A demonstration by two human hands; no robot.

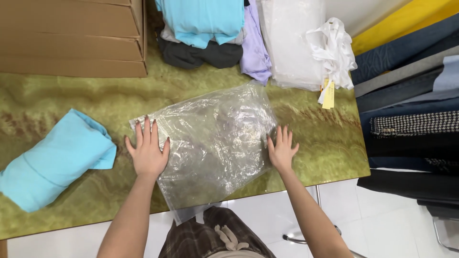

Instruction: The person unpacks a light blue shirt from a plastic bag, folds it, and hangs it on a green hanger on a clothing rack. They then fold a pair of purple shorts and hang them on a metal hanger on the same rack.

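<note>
Two flat hands press on a clear plastic bag on the green tabletop. Left hand sits on its left edge, right hand on its right edge, fingers spread, gripping nothing. Between them, the bag's long side runs toward the person.

A clear plastic bag lies flat at the centre of the frame, crinkled and shiny, its lower end hanging past the table edge. At upper left stands a stack of flat brown cardboard boxes. At upper centre-right lies a pile of clear, milky plastic bags, with a crumpled white plastic bag on its right side. Just below that hang small yellow paper tags, narrow and oblong.
</note>
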